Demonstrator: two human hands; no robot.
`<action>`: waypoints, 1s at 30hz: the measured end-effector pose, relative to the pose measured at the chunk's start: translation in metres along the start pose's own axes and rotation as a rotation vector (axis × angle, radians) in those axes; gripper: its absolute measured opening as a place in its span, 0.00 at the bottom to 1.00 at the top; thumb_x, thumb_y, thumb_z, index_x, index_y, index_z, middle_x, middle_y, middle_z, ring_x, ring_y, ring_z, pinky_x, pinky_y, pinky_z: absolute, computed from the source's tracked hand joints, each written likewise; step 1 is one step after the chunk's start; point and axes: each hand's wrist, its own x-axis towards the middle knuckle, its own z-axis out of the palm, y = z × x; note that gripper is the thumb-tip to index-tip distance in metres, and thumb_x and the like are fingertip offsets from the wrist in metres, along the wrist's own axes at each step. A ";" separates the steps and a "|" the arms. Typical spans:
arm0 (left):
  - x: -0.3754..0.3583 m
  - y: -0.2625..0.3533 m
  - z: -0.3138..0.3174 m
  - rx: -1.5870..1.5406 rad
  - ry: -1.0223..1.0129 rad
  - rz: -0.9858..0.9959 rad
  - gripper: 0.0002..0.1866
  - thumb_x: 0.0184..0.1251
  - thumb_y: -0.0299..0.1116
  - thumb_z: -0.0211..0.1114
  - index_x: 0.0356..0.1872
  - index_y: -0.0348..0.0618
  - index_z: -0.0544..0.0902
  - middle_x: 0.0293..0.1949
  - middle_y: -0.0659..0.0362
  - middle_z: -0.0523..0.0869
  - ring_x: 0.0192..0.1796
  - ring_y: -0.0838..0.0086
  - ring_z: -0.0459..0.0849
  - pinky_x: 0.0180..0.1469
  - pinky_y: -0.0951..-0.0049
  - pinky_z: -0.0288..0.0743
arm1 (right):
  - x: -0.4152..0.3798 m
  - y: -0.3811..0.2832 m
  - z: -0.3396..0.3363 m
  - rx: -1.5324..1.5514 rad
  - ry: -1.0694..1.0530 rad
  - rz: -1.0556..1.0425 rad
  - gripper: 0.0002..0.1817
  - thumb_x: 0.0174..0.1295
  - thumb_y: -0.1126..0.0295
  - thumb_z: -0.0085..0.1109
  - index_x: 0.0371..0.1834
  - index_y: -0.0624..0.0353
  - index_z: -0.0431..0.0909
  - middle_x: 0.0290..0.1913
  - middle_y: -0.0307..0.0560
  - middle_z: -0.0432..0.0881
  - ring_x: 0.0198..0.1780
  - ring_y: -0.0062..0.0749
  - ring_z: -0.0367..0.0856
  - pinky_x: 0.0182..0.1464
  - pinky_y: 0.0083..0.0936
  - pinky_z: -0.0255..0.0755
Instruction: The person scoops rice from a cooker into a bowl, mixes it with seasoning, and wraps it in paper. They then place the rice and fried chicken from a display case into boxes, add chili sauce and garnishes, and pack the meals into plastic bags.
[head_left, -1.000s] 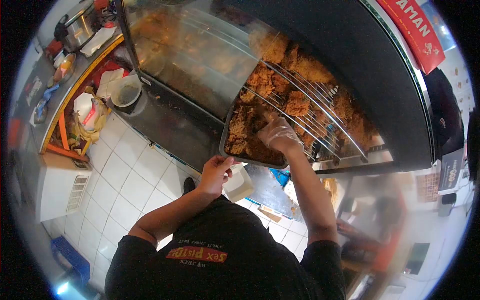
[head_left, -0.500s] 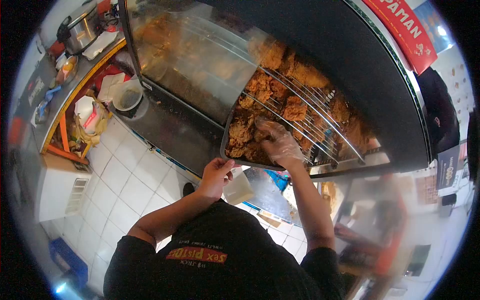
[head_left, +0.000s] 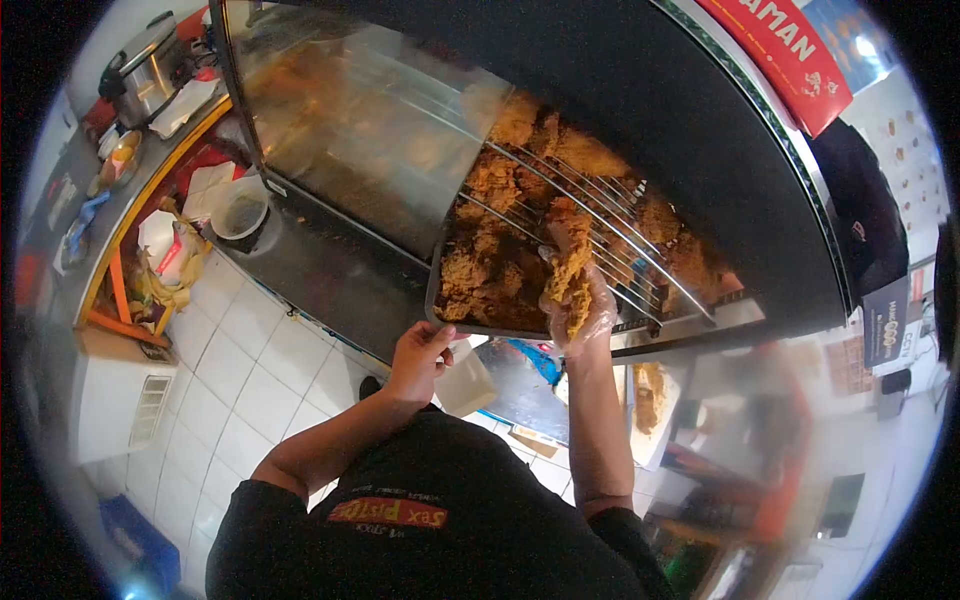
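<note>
Inside the glass-fronted cabinet, a dark tray [head_left: 436,290] holds pieces of fried chicken [head_left: 468,280]. My right hand [head_left: 583,310], in a clear plastic glove, grips a long piece of fried chicken [head_left: 572,268] over the tray's right side. Bare and without a glove, my left hand [head_left: 420,362] is closed at the tray's near left corner, its thumb against the edge. Below and between my hands is a pale paper container [head_left: 466,384], partly hidden by my left hand. Metal rack bars [head_left: 600,222] cross above more chicken.
A glass panel [head_left: 350,130] covers the cabinet's left part. On the dark ledge sits a clear plastic bowl [head_left: 240,210]. A metal pot [head_left: 150,75] stands on the left counter, above an orange-framed shelf. A red box [head_left: 785,55] rests on top of the cabinet.
My right hand has lifted a piece of chicken from the tray and turned more upright. My left hand stays at the tray corner. The whole view has shifted slightly.
</note>
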 end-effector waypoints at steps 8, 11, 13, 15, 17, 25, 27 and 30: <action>0.003 0.008 0.010 0.004 0.011 0.021 0.13 0.69 0.38 0.68 0.38 0.46 0.72 0.44 0.54 0.89 0.27 0.82 0.72 0.26 0.81 0.64 | -0.016 0.007 -0.001 -0.020 0.227 -0.069 0.27 0.73 0.56 0.50 0.68 0.62 0.68 0.46 0.50 0.83 0.28 0.23 0.76 0.22 0.18 0.67; 0.010 0.017 0.018 -0.055 0.012 0.022 0.13 0.69 0.37 0.69 0.37 0.45 0.72 0.44 0.52 0.89 0.27 0.82 0.72 0.24 0.82 0.63 | -0.032 0.007 -0.003 0.041 0.147 -0.038 0.30 0.72 0.54 0.51 0.69 0.64 0.67 0.45 0.52 0.83 0.31 0.27 0.77 0.24 0.20 0.69; 0.021 0.022 0.021 -0.064 -0.011 0.023 0.13 0.68 0.36 0.69 0.38 0.44 0.73 0.44 0.51 0.88 0.26 0.82 0.72 0.22 0.83 0.61 | -0.045 0.008 -0.011 0.184 -0.008 0.113 0.31 0.68 0.56 0.57 0.69 0.64 0.66 0.47 0.53 0.82 0.37 0.35 0.81 0.28 0.23 0.74; 0.032 0.032 0.027 -0.096 -0.040 0.048 0.12 0.68 0.36 0.69 0.40 0.43 0.75 0.44 0.53 0.88 0.26 0.83 0.74 0.18 0.86 0.55 | -0.072 0.016 -0.017 -0.003 0.100 0.123 0.33 0.64 0.57 0.62 0.68 0.65 0.68 0.49 0.51 0.82 0.38 0.36 0.82 0.34 0.25 0.77; 0.044 0.038 0.035 -0.101 0.012 0.009 0.11 0.68 0.36 0.68 0.41 0.42 0.76 0.44 0.54 0.88 0.26 0.84 0.74 0.18 0.86 0.55 | -0.090 0.030 -0.022 -0.333 0.144 0.100 0.34 0.57 0.61 0.69 0.65 0.66 0.72 0.54 0.52 0.82 0.48 0.40 0.84 0.52 0.32 0.79; 0.097 0.037 0.044 -0.124 0.098 0.043 0.10 0.69 0.38 0.68 0.42 0.44 0.82 0.42 0.61 0.88 0.29 0.85 0.77 0.18 0.84 0.54 | -0.075 0.125 -0.130 -1.214 -0.085 0.467 0.24 0.61 0.56 0.63 0.53 0.64 0.81 0.46 0.51 0.85 0.44 0.32 0.83 0.47 0.29 0.77; 0.097 0.046 0.055 -0.148 0.089 0.063 0.10 0.69 0.38 0.68 0.44 0.44 0.83 0.42 0.62 0.88 0.30 0.85 0.78 0.20 0.84 0.56 | -0.060 0.132 -0.110 -1.224 0.078 0.664 0.21 0.63 0.59 0.60 0.50 0.65 0.83 0.37 0.45 0.85 0.40 0.30 0.80 0.45 0.29 0.74; 0.108 0.053 0.057 -0.165 0.045 0.107 0.16 0.69 0.39 0.69 0.53 0.46 0.81 0.46 0.65 0.88 0.37 0.84 0.81 0.27 0.83 0.62 | -0.054 0.164 -0.163 -1.156 0.041 0.418 0.21 0.64 0.60 0.62 0.51 0.66 0.82 0.42 0.44 0.85 0.42 0.27 0.80 0.45 0.27 0.74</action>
